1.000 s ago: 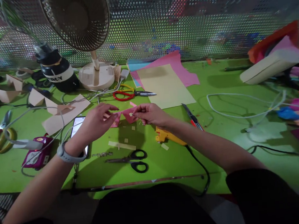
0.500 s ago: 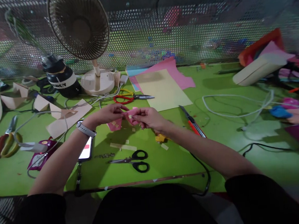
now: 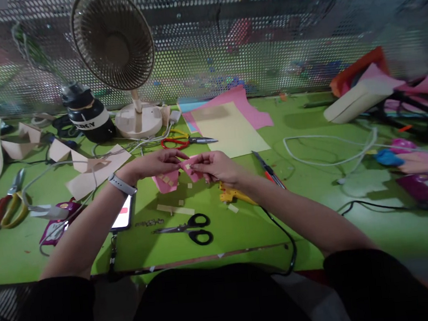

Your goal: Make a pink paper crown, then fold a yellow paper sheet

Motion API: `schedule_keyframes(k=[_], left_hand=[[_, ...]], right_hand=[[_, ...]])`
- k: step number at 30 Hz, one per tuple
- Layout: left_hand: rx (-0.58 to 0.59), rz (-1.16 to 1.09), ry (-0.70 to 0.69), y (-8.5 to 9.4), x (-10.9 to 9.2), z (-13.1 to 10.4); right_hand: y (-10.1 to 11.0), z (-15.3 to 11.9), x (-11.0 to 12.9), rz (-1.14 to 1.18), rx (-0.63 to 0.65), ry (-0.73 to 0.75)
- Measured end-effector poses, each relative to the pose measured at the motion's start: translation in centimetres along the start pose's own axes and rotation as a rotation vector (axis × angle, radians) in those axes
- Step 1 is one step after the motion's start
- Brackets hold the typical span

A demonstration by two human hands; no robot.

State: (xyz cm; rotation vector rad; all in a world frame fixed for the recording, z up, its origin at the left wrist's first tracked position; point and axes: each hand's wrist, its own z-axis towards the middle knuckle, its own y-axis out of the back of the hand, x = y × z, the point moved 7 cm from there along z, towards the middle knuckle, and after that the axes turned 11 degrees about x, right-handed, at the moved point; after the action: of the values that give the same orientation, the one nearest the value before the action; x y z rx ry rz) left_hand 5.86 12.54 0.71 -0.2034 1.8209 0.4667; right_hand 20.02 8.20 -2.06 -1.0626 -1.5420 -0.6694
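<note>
A folded pink paper piece (image 3: 167, 181) with small pale squares on it is held above the green table between my hands. My left hand (image 3: 162, 162) pinches its upper edge from the left. On the other side, my right hand (image 3: 214, 167) grips the pink paper's right end, close to a pale square. Nearer to me lie black-handled scissors (image 3: 187, 229) and a pale strip (image 3: 175, 209). A yellow tool (image 3: 235, 194) with a black cord is partly under my right forearm.
Behind my hands are red-and-yellow scissors (image 3: 188, 141) and a pale yellow sheet (image 3: 230, 129). A cutter (image 3: 265, 166) lies to the right, a phone (image 3: 123, 216) by my left wrist. A fan (image 3: 138, 119) and a dark jar (image 3: 88, 116) stand behind.
The view has shifted slightly, so things at the right appear further left. The pink paper between my hands has tilted a little and shows more of its face. Both hands keep their hold.
</note>
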Motion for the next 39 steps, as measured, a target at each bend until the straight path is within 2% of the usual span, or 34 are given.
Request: schedule_keyframes(k=[6, 12, 15, 25, 39], left_hand=[[0.078, 0.051, 0.026, -0.6, 0.3, -0.1], [0.152, 0.055, 0.019, -0.9, 0.4, -0.1], [0.180, 0.014, 0.022, -1.3, 0.2, -0.1], [0.169, 0.016, 0.012, -1.9, -0.1, -0.6], [0.188, 0.027, -0.044, -2.5, -0.6, -0.4]], right_hand=[[0.4, -0.2, -0.2, -0.034, -0.055, -0.047], [0.4, -0.5, 0.3, -0.138, 0.067, -0.162], [0.5, -0.7, 1.1, -0.177, 0.102, -0.160], [0.2, -0.7, 2.0, -0.227, 0.211, -0.203], [0.6, -0.5, 1.8, -0.293, 0.196, -0.208]])
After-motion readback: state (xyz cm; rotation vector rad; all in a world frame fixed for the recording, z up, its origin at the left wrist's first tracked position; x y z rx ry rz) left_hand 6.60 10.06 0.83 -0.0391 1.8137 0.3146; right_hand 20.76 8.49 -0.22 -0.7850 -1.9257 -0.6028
